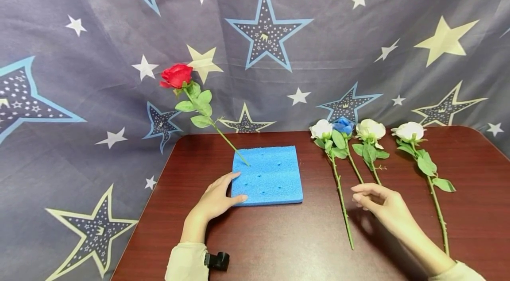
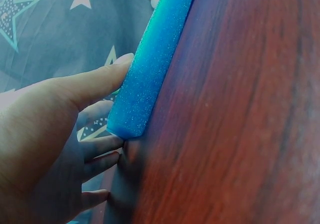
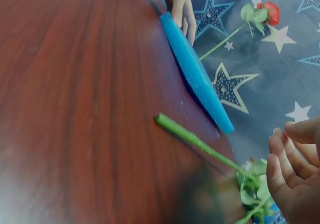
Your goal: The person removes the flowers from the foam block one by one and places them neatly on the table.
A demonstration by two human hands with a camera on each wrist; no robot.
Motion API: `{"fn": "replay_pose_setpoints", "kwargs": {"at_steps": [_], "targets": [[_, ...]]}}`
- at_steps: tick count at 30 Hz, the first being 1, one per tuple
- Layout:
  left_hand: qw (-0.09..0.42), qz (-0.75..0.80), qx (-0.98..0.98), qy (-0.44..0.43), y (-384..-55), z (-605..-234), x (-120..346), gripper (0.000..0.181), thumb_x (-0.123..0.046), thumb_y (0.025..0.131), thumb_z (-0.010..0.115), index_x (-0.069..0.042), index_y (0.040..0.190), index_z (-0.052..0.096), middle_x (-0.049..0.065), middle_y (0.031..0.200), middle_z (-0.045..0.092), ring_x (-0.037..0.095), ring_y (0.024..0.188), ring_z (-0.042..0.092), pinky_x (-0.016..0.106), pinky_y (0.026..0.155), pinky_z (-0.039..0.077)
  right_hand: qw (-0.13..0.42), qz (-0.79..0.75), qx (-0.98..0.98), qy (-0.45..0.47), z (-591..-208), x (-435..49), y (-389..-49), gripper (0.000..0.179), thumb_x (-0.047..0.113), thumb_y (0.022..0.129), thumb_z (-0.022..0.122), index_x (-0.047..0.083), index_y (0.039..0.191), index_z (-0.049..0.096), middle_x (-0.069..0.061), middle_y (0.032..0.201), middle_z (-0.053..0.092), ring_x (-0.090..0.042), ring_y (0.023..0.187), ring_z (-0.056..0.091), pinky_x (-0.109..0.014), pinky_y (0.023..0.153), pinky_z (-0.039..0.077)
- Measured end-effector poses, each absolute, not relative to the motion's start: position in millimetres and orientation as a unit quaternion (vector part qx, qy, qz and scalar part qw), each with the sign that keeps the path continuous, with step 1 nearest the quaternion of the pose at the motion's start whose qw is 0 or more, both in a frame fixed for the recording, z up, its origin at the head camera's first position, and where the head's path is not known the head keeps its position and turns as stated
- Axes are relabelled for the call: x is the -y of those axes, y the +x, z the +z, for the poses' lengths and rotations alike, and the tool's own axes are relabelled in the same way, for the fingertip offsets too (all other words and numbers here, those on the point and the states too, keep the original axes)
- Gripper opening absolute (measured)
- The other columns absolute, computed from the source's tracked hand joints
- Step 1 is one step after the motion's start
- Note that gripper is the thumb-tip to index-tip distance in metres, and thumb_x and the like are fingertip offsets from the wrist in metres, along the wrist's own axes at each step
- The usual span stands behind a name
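Observation:
A blue foam block (image 1: pixel 264 175) with several small holes lies on the table. One red rose (image 1: pixel 177 76) is stuck in it near its left side, leaning left. My left hand (image 1: pixel 217 197) rests at the block's left edge, thumb on the near corner and fingertips on the side. My right hand (image 1: pixel 380 205) hovers over the stems of a blue rose (image 1: pixel 343 126) and a white rose (image 1: pixel 370 130), hiding their lower parts. Its fingers are loosely bent, and the right wrist view shows nothing between thumb and fingers (image 3: pixel 282 161).
Left of the blue rose lies another white rose (image 1: pixel 321 129), its stem pointing toward the near edge. One more white rose (image 1: pixel 409 132) lies at the far right. A star-patterned cloth (image 1: pixel 255 90) hangs behind the dark red wooden table (image 1: pixel 275 241).

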State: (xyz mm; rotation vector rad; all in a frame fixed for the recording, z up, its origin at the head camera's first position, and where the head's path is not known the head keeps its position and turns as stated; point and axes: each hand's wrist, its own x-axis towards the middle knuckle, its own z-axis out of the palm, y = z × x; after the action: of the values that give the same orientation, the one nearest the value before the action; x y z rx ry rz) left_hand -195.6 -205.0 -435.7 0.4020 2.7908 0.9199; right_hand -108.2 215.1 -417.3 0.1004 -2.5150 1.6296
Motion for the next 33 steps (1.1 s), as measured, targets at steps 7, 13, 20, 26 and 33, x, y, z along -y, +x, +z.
{"fn": "replay_pose_setpoints", "kwargs": {"at_steps": [7,13,20,26,33], "targets": [[0.089,0.307,-0.938,0.135,-196,-436,205,0.077,-0.051,0.088,0.071,-0.020,0.152,0.042,0.009,0.156,0.037,0.034,0.144,0.029,0.061,0.113,0.023,0.066,0.584,0.807,0.059,-415,-199,-120,0.023,0.004,0.094,0.068,-0.010,0.111,0.066,-0.009,0.089,0.072,-0.013,0.076,0.070,-0.028,0.067,0.057],[0.090,0.305,-0.939,0.134,-196,-437,205,0.077,-0.050,0.088,0.071,-0.020,0.152,0.041,0.008,0.156,0.037,0.034,0.144,0.030,0.060,0.113,0.024,0.070,0.597,0.796,0.073,-415,-188,-129,0.022,0.003,0.092,0.069,-0.010,0.110,0.067,-0.005,0.086,0.072,-0.010,0.074,0.068,-0.027,0.065,0.057],[0.093,0.312,-0.936,0.133,-195,-434,205,0.077,-0.050,0.088,0.072,-0.020,0.152,0.042,0.009,0.156,0.037,0.035,0.144,0.029,0.061,0.113,0.023,0.060,0.607,0.789,0.074,-411,-175,-140,0.021,0.004,0.093,0.067,-0.008,0.111,0.068,-0.010,0.088,0.072,-0.014,0.075,0.069,-0.028,0.065,0.057],[0.093,0.313,-0.936,0.129,-195,-435,205,0.077,-0.049,0.088,0.072,-0.020,0.152,0.041,0.008,0.156,0.037,0.034,0.145,0.027,0.060,0.114,0.022,0.052,0.625,0.774,0.087,-405,-158,-148,0.020,0.001,0.092,0.067,-0.008,0.109,0.068,-0.017,0.090,0.071,-0.014,0.075,0.070,-0.030,0.067,0.058],[0.093,0.312,-0.937,0.128,-195,-436,205,0.077,-0.049,0.088,0.072,-0.020,0.152,0.041,0.008,0.156,0.037,0.034,0.145,0.028,0.060,0.113,0.022,0.032,0.634,0.766,0.095,-402,-139,-159,0.021,0.004,0.091,0.071,-0.007,0.108,0.069,-0.018,0.092,0.071,-0.019,0.077,0.070,-0.032,0.070,0.058]]}}
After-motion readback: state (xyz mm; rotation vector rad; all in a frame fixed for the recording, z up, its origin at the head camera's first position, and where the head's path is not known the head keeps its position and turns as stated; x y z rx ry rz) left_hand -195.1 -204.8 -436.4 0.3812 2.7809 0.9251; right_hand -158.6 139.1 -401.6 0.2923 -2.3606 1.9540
